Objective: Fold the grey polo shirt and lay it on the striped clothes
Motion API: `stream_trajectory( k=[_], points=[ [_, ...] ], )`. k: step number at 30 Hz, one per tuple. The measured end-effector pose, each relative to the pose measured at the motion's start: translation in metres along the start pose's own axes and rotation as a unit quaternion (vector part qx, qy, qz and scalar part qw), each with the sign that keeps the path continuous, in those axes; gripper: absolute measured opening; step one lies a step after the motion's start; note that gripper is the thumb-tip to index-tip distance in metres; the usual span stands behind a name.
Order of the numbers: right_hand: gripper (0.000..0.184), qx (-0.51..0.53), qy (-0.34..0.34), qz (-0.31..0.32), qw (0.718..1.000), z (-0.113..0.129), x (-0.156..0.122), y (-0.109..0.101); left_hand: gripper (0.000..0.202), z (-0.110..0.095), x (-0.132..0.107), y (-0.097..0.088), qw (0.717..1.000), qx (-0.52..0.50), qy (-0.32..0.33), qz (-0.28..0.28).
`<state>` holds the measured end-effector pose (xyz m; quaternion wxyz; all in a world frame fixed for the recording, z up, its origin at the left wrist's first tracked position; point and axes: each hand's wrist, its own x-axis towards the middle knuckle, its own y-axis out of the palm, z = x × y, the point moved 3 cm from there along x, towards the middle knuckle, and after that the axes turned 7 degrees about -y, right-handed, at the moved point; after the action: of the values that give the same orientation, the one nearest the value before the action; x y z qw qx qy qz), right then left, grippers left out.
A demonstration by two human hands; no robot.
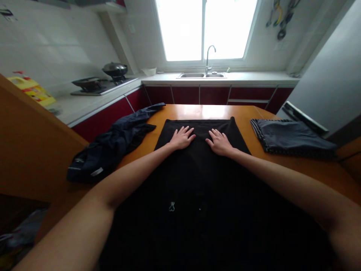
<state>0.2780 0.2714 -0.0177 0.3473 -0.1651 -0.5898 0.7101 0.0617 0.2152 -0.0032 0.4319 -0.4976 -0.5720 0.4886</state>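
Observation:
A black garment [200, 173] lies spread over the wooden table, its far hem straight across. A small white heart-shaped mark [172, 206] shows on its near part, with a small pale dot to the right. Flat on the cloth near the far hem, my left hand [182, 138] has its fingers spread. My right hand [219, 142] rests the same way a little to the right, palm down, fingers apart. Neither hand grips anything. Where the garment ends toward me is too dark to make out.
Crumpled dark blue clothing [109, 141] lies on the table's left side. A folded grey-blue cloth stack [293, 135] sits at the right. Beyond the wooden table [180, 111] are a counter with a sink [191, 75], a stove with a lidded pan [114, 70], and a yellow jug [32, 90].

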Motion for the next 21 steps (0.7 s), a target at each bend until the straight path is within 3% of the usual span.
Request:
stream_trajectory(
  k=[5,9,14,17,21],
  points=[
    [0.07,-0.019,0.085,0.023,0.996,-0.07,0.012,-0.017,0.073,0.061,0.022,-0.012,0.992,0.01,-0.122,-0.01],
    [0.064,-0.019,0.153,-0.009,0.988,-0.116,0.029,-0.027,0.071,0.088,0.037,-0.014,0.981,0.007,-0.192,-0.031],
    [0.044,0.012,0.208,-0.139,0.968,-0.147,0.05,-0.045,0.055,0.11,0.061,-0.029,0.965,0.009,-0.247,-0.085],
    [0.034,0.043,0.235,-0.122,0.963,-0.163,0.065,-0.054,0.044,0.128,0.077,-0.041,0.962,0.007,-0.257,-0.098],
    [0.03,0.085,0.22,-0.074,0.969,-0.175,0.078,-0.061,0.025,0.147,0.097,-0.048,0.965,-0.009,-0.249,-0.08]
  ],
)
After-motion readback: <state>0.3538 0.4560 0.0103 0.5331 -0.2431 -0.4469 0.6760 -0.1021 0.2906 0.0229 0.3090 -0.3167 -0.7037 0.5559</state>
